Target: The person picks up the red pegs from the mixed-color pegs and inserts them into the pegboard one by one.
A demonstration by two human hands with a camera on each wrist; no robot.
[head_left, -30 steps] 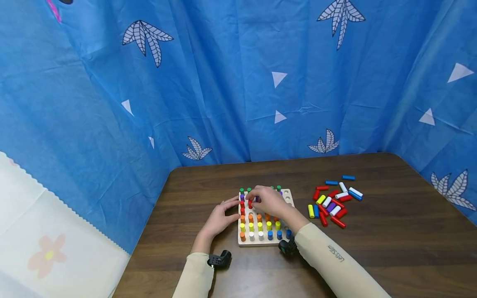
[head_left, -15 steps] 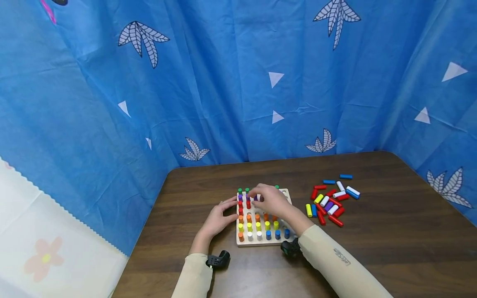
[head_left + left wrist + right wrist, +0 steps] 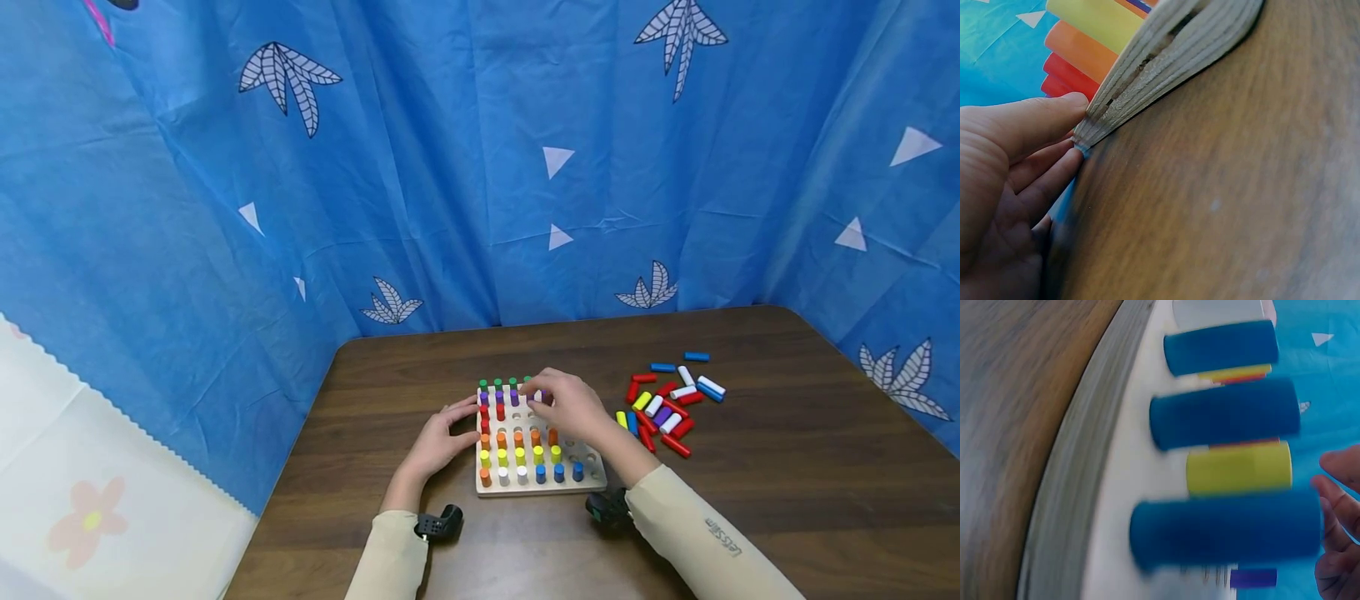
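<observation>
A pale wooden pegboard [image 3: 540, 491] stands in the middle of the table, with coloured pegs upright in rows. My left hand [image 3: 438, 442] is at its left side; in the left wrist view the straight thumb [image 3: 1054, 119] and fingertips touch the board's edge. Over the board's far part is my right hand [image 3: 567, 406], bent fingers apart from the thumb near the purple row, hiding some pegs behind. No peg shows between thumb and finger in the right wrist view. A red peg [image 3: 500, 412] stands in the second column, beside another red peg [image 3: 483, 412].
Loose red, white, blue, yellow and purple pegs lie in a pile right of the board, among them a yellow peg [image 3: 642, 401]. A blue peg [image 3: 697, 357] lies farthest back. Blue pegs [image 3: 1225, 412] stand along the near row. A blue curtain [image 3: 450, 167] hangs behind the table.
My right hand has let go of the red peg in the second column and moved right across the board. The left hand keeps its place at the board's side.
</observation>
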